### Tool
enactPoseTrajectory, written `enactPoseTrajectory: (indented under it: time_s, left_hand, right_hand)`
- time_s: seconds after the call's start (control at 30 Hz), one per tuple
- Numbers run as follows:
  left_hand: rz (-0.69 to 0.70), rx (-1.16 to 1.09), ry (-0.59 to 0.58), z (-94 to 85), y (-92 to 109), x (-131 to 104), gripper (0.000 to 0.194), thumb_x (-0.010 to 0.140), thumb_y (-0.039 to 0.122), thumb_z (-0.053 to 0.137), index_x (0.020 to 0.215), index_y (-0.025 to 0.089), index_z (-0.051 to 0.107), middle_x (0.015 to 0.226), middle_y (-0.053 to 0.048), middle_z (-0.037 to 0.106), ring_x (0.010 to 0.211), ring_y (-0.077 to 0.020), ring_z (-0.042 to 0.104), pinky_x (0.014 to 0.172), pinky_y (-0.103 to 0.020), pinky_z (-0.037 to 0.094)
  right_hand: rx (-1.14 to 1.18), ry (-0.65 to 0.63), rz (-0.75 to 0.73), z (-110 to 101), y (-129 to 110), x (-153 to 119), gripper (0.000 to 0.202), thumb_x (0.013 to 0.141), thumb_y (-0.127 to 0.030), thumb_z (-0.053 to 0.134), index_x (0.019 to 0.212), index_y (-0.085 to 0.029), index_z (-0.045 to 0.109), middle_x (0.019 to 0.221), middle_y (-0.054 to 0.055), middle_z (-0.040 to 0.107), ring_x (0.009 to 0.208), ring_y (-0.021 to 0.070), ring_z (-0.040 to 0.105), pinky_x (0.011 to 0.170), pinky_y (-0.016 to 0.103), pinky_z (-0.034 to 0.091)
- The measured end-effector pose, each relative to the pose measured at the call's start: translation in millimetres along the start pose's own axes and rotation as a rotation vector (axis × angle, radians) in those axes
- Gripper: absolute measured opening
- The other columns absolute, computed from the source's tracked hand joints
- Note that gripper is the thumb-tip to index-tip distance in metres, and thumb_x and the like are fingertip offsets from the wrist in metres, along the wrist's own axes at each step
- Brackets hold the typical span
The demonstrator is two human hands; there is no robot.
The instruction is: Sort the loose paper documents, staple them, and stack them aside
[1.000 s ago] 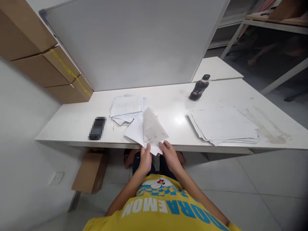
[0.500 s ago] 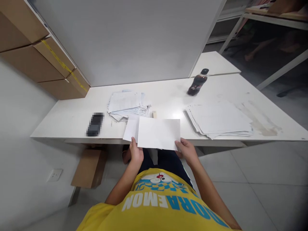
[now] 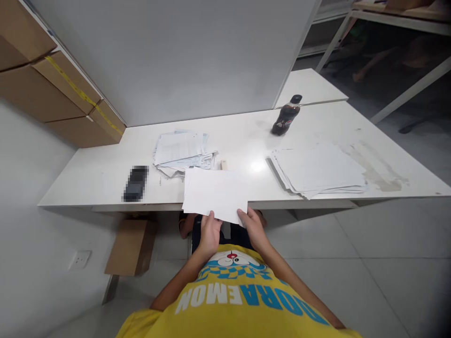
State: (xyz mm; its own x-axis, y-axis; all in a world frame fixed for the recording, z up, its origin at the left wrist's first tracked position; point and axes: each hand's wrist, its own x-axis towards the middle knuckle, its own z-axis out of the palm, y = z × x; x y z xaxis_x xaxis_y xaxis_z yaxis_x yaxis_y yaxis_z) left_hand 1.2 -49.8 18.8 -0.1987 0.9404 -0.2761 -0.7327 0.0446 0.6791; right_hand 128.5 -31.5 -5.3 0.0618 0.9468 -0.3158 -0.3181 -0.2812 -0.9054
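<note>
Blank white paper point(image 3: 215, 193) is held over the front edge of the white desk point(image 3: 243, 136), its sheets lying nearly on top of each other. My left hand point(image 3: 210, 232) grips the lower edge, thumb on top and fingers underneath. At the lower right corner, my right hand point(image 3: 252, 225) pinches the paper with the thumb above. Behind the paper lies a messy pile of printed sheets point(image 3: 181, 150), and a small cream-coloured block point(image 3: 224, 165) sits beside it. A stack of white paper point(image 3: 317, 171) rests to the right.
A cola bottle point(image 3: 286, 115) stands upright toward the back right. On the left lies a dark, pixelated object point(image 3: 136, 183). Cardboard boxes point(image 3: 70, 94) are piled at the back left, with another cardboard box point(image 3: 131, 247) below the desk. A grey panel point(image 3: 183, 61) rises behind.
The two pieces of paper, apart before, now overlap almost fully. My right hand has moved left with its paper, and my left hand has shifted slightly right, toward it.
</note>
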Motion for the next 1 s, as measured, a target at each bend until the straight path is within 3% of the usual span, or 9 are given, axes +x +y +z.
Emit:
enactPoseTrajectory:
  time_s: [0.1, 0.2, 0.3, 0.4, 0.47, 0.57, 0.63, 0.83, 1.0]
  left_hand:
    - [-0.015, 0.127, 0.081, -9.7, -3, 5, 0.057, 0.069, 0.035, 0.081, 0.12, 0.019, 0.063, 0.113, -0.011, 0.072, 0.113, -0.0284, 0.064, 0.099, -0.042, 0.049]
    - [0.024, 0.244, 0.074, -21.4, 5, 15, 0.054, 0.064, 0.034, 0.083, 0.113, 0.019, 0.067, 0.102, -0.008, 0.074, 0.103, -0.0256, 0.067, 0.095, -0.039, 0.051]
    - [0.188, 0.349, 0.027, -28.7, 22, 30, 0.043, 0.068, 0.038, 0.08, 0.105, 0.018, 0.068, 0.1, -0.007, 0.073, 0.101, -0.0226, 0.067, 0.096, -0.037, 0.05]
    - [0.408, 0.481, -0.124, -28.6, 44, 52, 0.043, 0.076, 0.039, 0.075, 0.113, 0.02, 0.064, 0.114, -0.009, 0.069, 0.112, -0.0226, 0.063, 0.103, -0.038, 0.046]
    - [0.528, 0.575, -0.235, -25.3, 55, 70, 0.053, 0.077, 0.04, 0.075, 0.124, 0.023, 0.057, 0.128, -0.011, 0.061, 0.123, -0.0244, 0.056, 0.108, -0.04, 0.042]
    - [0.618, 0.691, -0.285, -17.2, 61, 90, 0.065, 0.075, 0.047, 0.075, 0.13, 0.023, 0.051, 0.136, -0.014, 0.054, 0.128, -0.0263, 0.052, 0.109, -0.041, 0.039]
    - [0.603, 0.741, -0.283, -9.6, 62, 95, 0.063, 0.077, 0.051, 0.073, 0.128, 0.022, 0.051, 0.129, -0.014, 0.058, 0.121, -0.0256, 0.056, 0.104, -0.04, 0.044]
    - [0.578, 0.818, -0.303, 20.2, 59, 85, 0.039, 0.089, 0.044, 0.061, 0.122, 0.024, 0.056, 0.115, -0.01, 0.066, 0.113, -0.0232, 0.061, 0.097, -0.038, 0.047]
    - [0.437, 0.748, -0.228, 26.9, 38, 82, 0.036, 0.084, 0.042, 0.062, 0.111, 0.019, 0.06, 0.108, -0.009, 0.068, 0.104, -0.0227, 0.063, 0.094, -0.035, 0.047]
  right_hand:
    - [0.078, -0.003, -0.041, -6, -6, 7, 0.041, 0.07, -0.047, 0.073, 0.102, -0.022, 0.065, 0.105, 0.005, 0.072, 0.096, 0.0242, 0.064, 0.087, 0.037, 0.049]
    - [0.05, 0.061, -0.165, -21, -17, 17, 0.033, 0.073, -0.043, 0.072, 0.097, -0.022, 0.065, 0.095, 0.002, 0.071, 0.086, 0.0189, 0.063, 0.081, 0.032, 0.048]
    - [-0.056, 0.214, -0.345, -35, -36, 24, 0.023, 0.077, -0.041, 0.068, 0.084, -0.02, 0.062, 0.078, -0.001, 0.065, 0.073, 0.0143, 0.058, 0.072, 0.027, 0.046]
    - [-0.12, 0.344, -0.526, -42, -58, 32, 0.022, 0.079, -0.04, 0.067, 0.078, -0.02, 0.059, 0.071, -0.003, 0.059, 0.07, 0.013, 0.054, 0.069, 0.025, 0.043]
    - [-0.142, 0.339, -0.599, -42, -68, 41, 0.021, 0.08, -0.04, 0.066, 0.078, -0.02, 0.059, 0.071, -0.003, 0.059, 0.073, 0.0137, 0.054, 0.071, 0.026, 0.043]
    - [-0.193, 0.202, -0.6, -42, -68, 57, 0.021, 0.079, -0.04, 0.066, 0.081, -0.02, 0.062, 0.077, -0.001, 0.062, 0.079, 0.0161, 0.058, 0.074, 0.029, 0.045]
    - [-0.205, 0.134, -0.573, -43, -64, 66, 0.02, 0.077, -0.039, 0.066, 0.082, -0.02, 0.063, 0.078, 0.0, 0.063, 0.079, 0.0168, 0.058, 0.075, 0.03, 0.045]
    - [-0.076, 0.272, -0.662, -52, -64, 82, 0.02, 0.075, -0.035, 0.068, 0.089, -0.021, 0.063, 0.077, -0.002, 0.059, 0.077, 0.0145, 0.055, 0.075, 0.029, 0.044]
    - [-0.24, 0.166, -0.504, -59, -66, 77, 0.021, 0.076, -0.039, 0.064, 0.085, -0.02, 0.064, 0.078, 0.0, 0.062, 0.077, 0.0166, 0.056, 0.073, 0.03, 0.044]
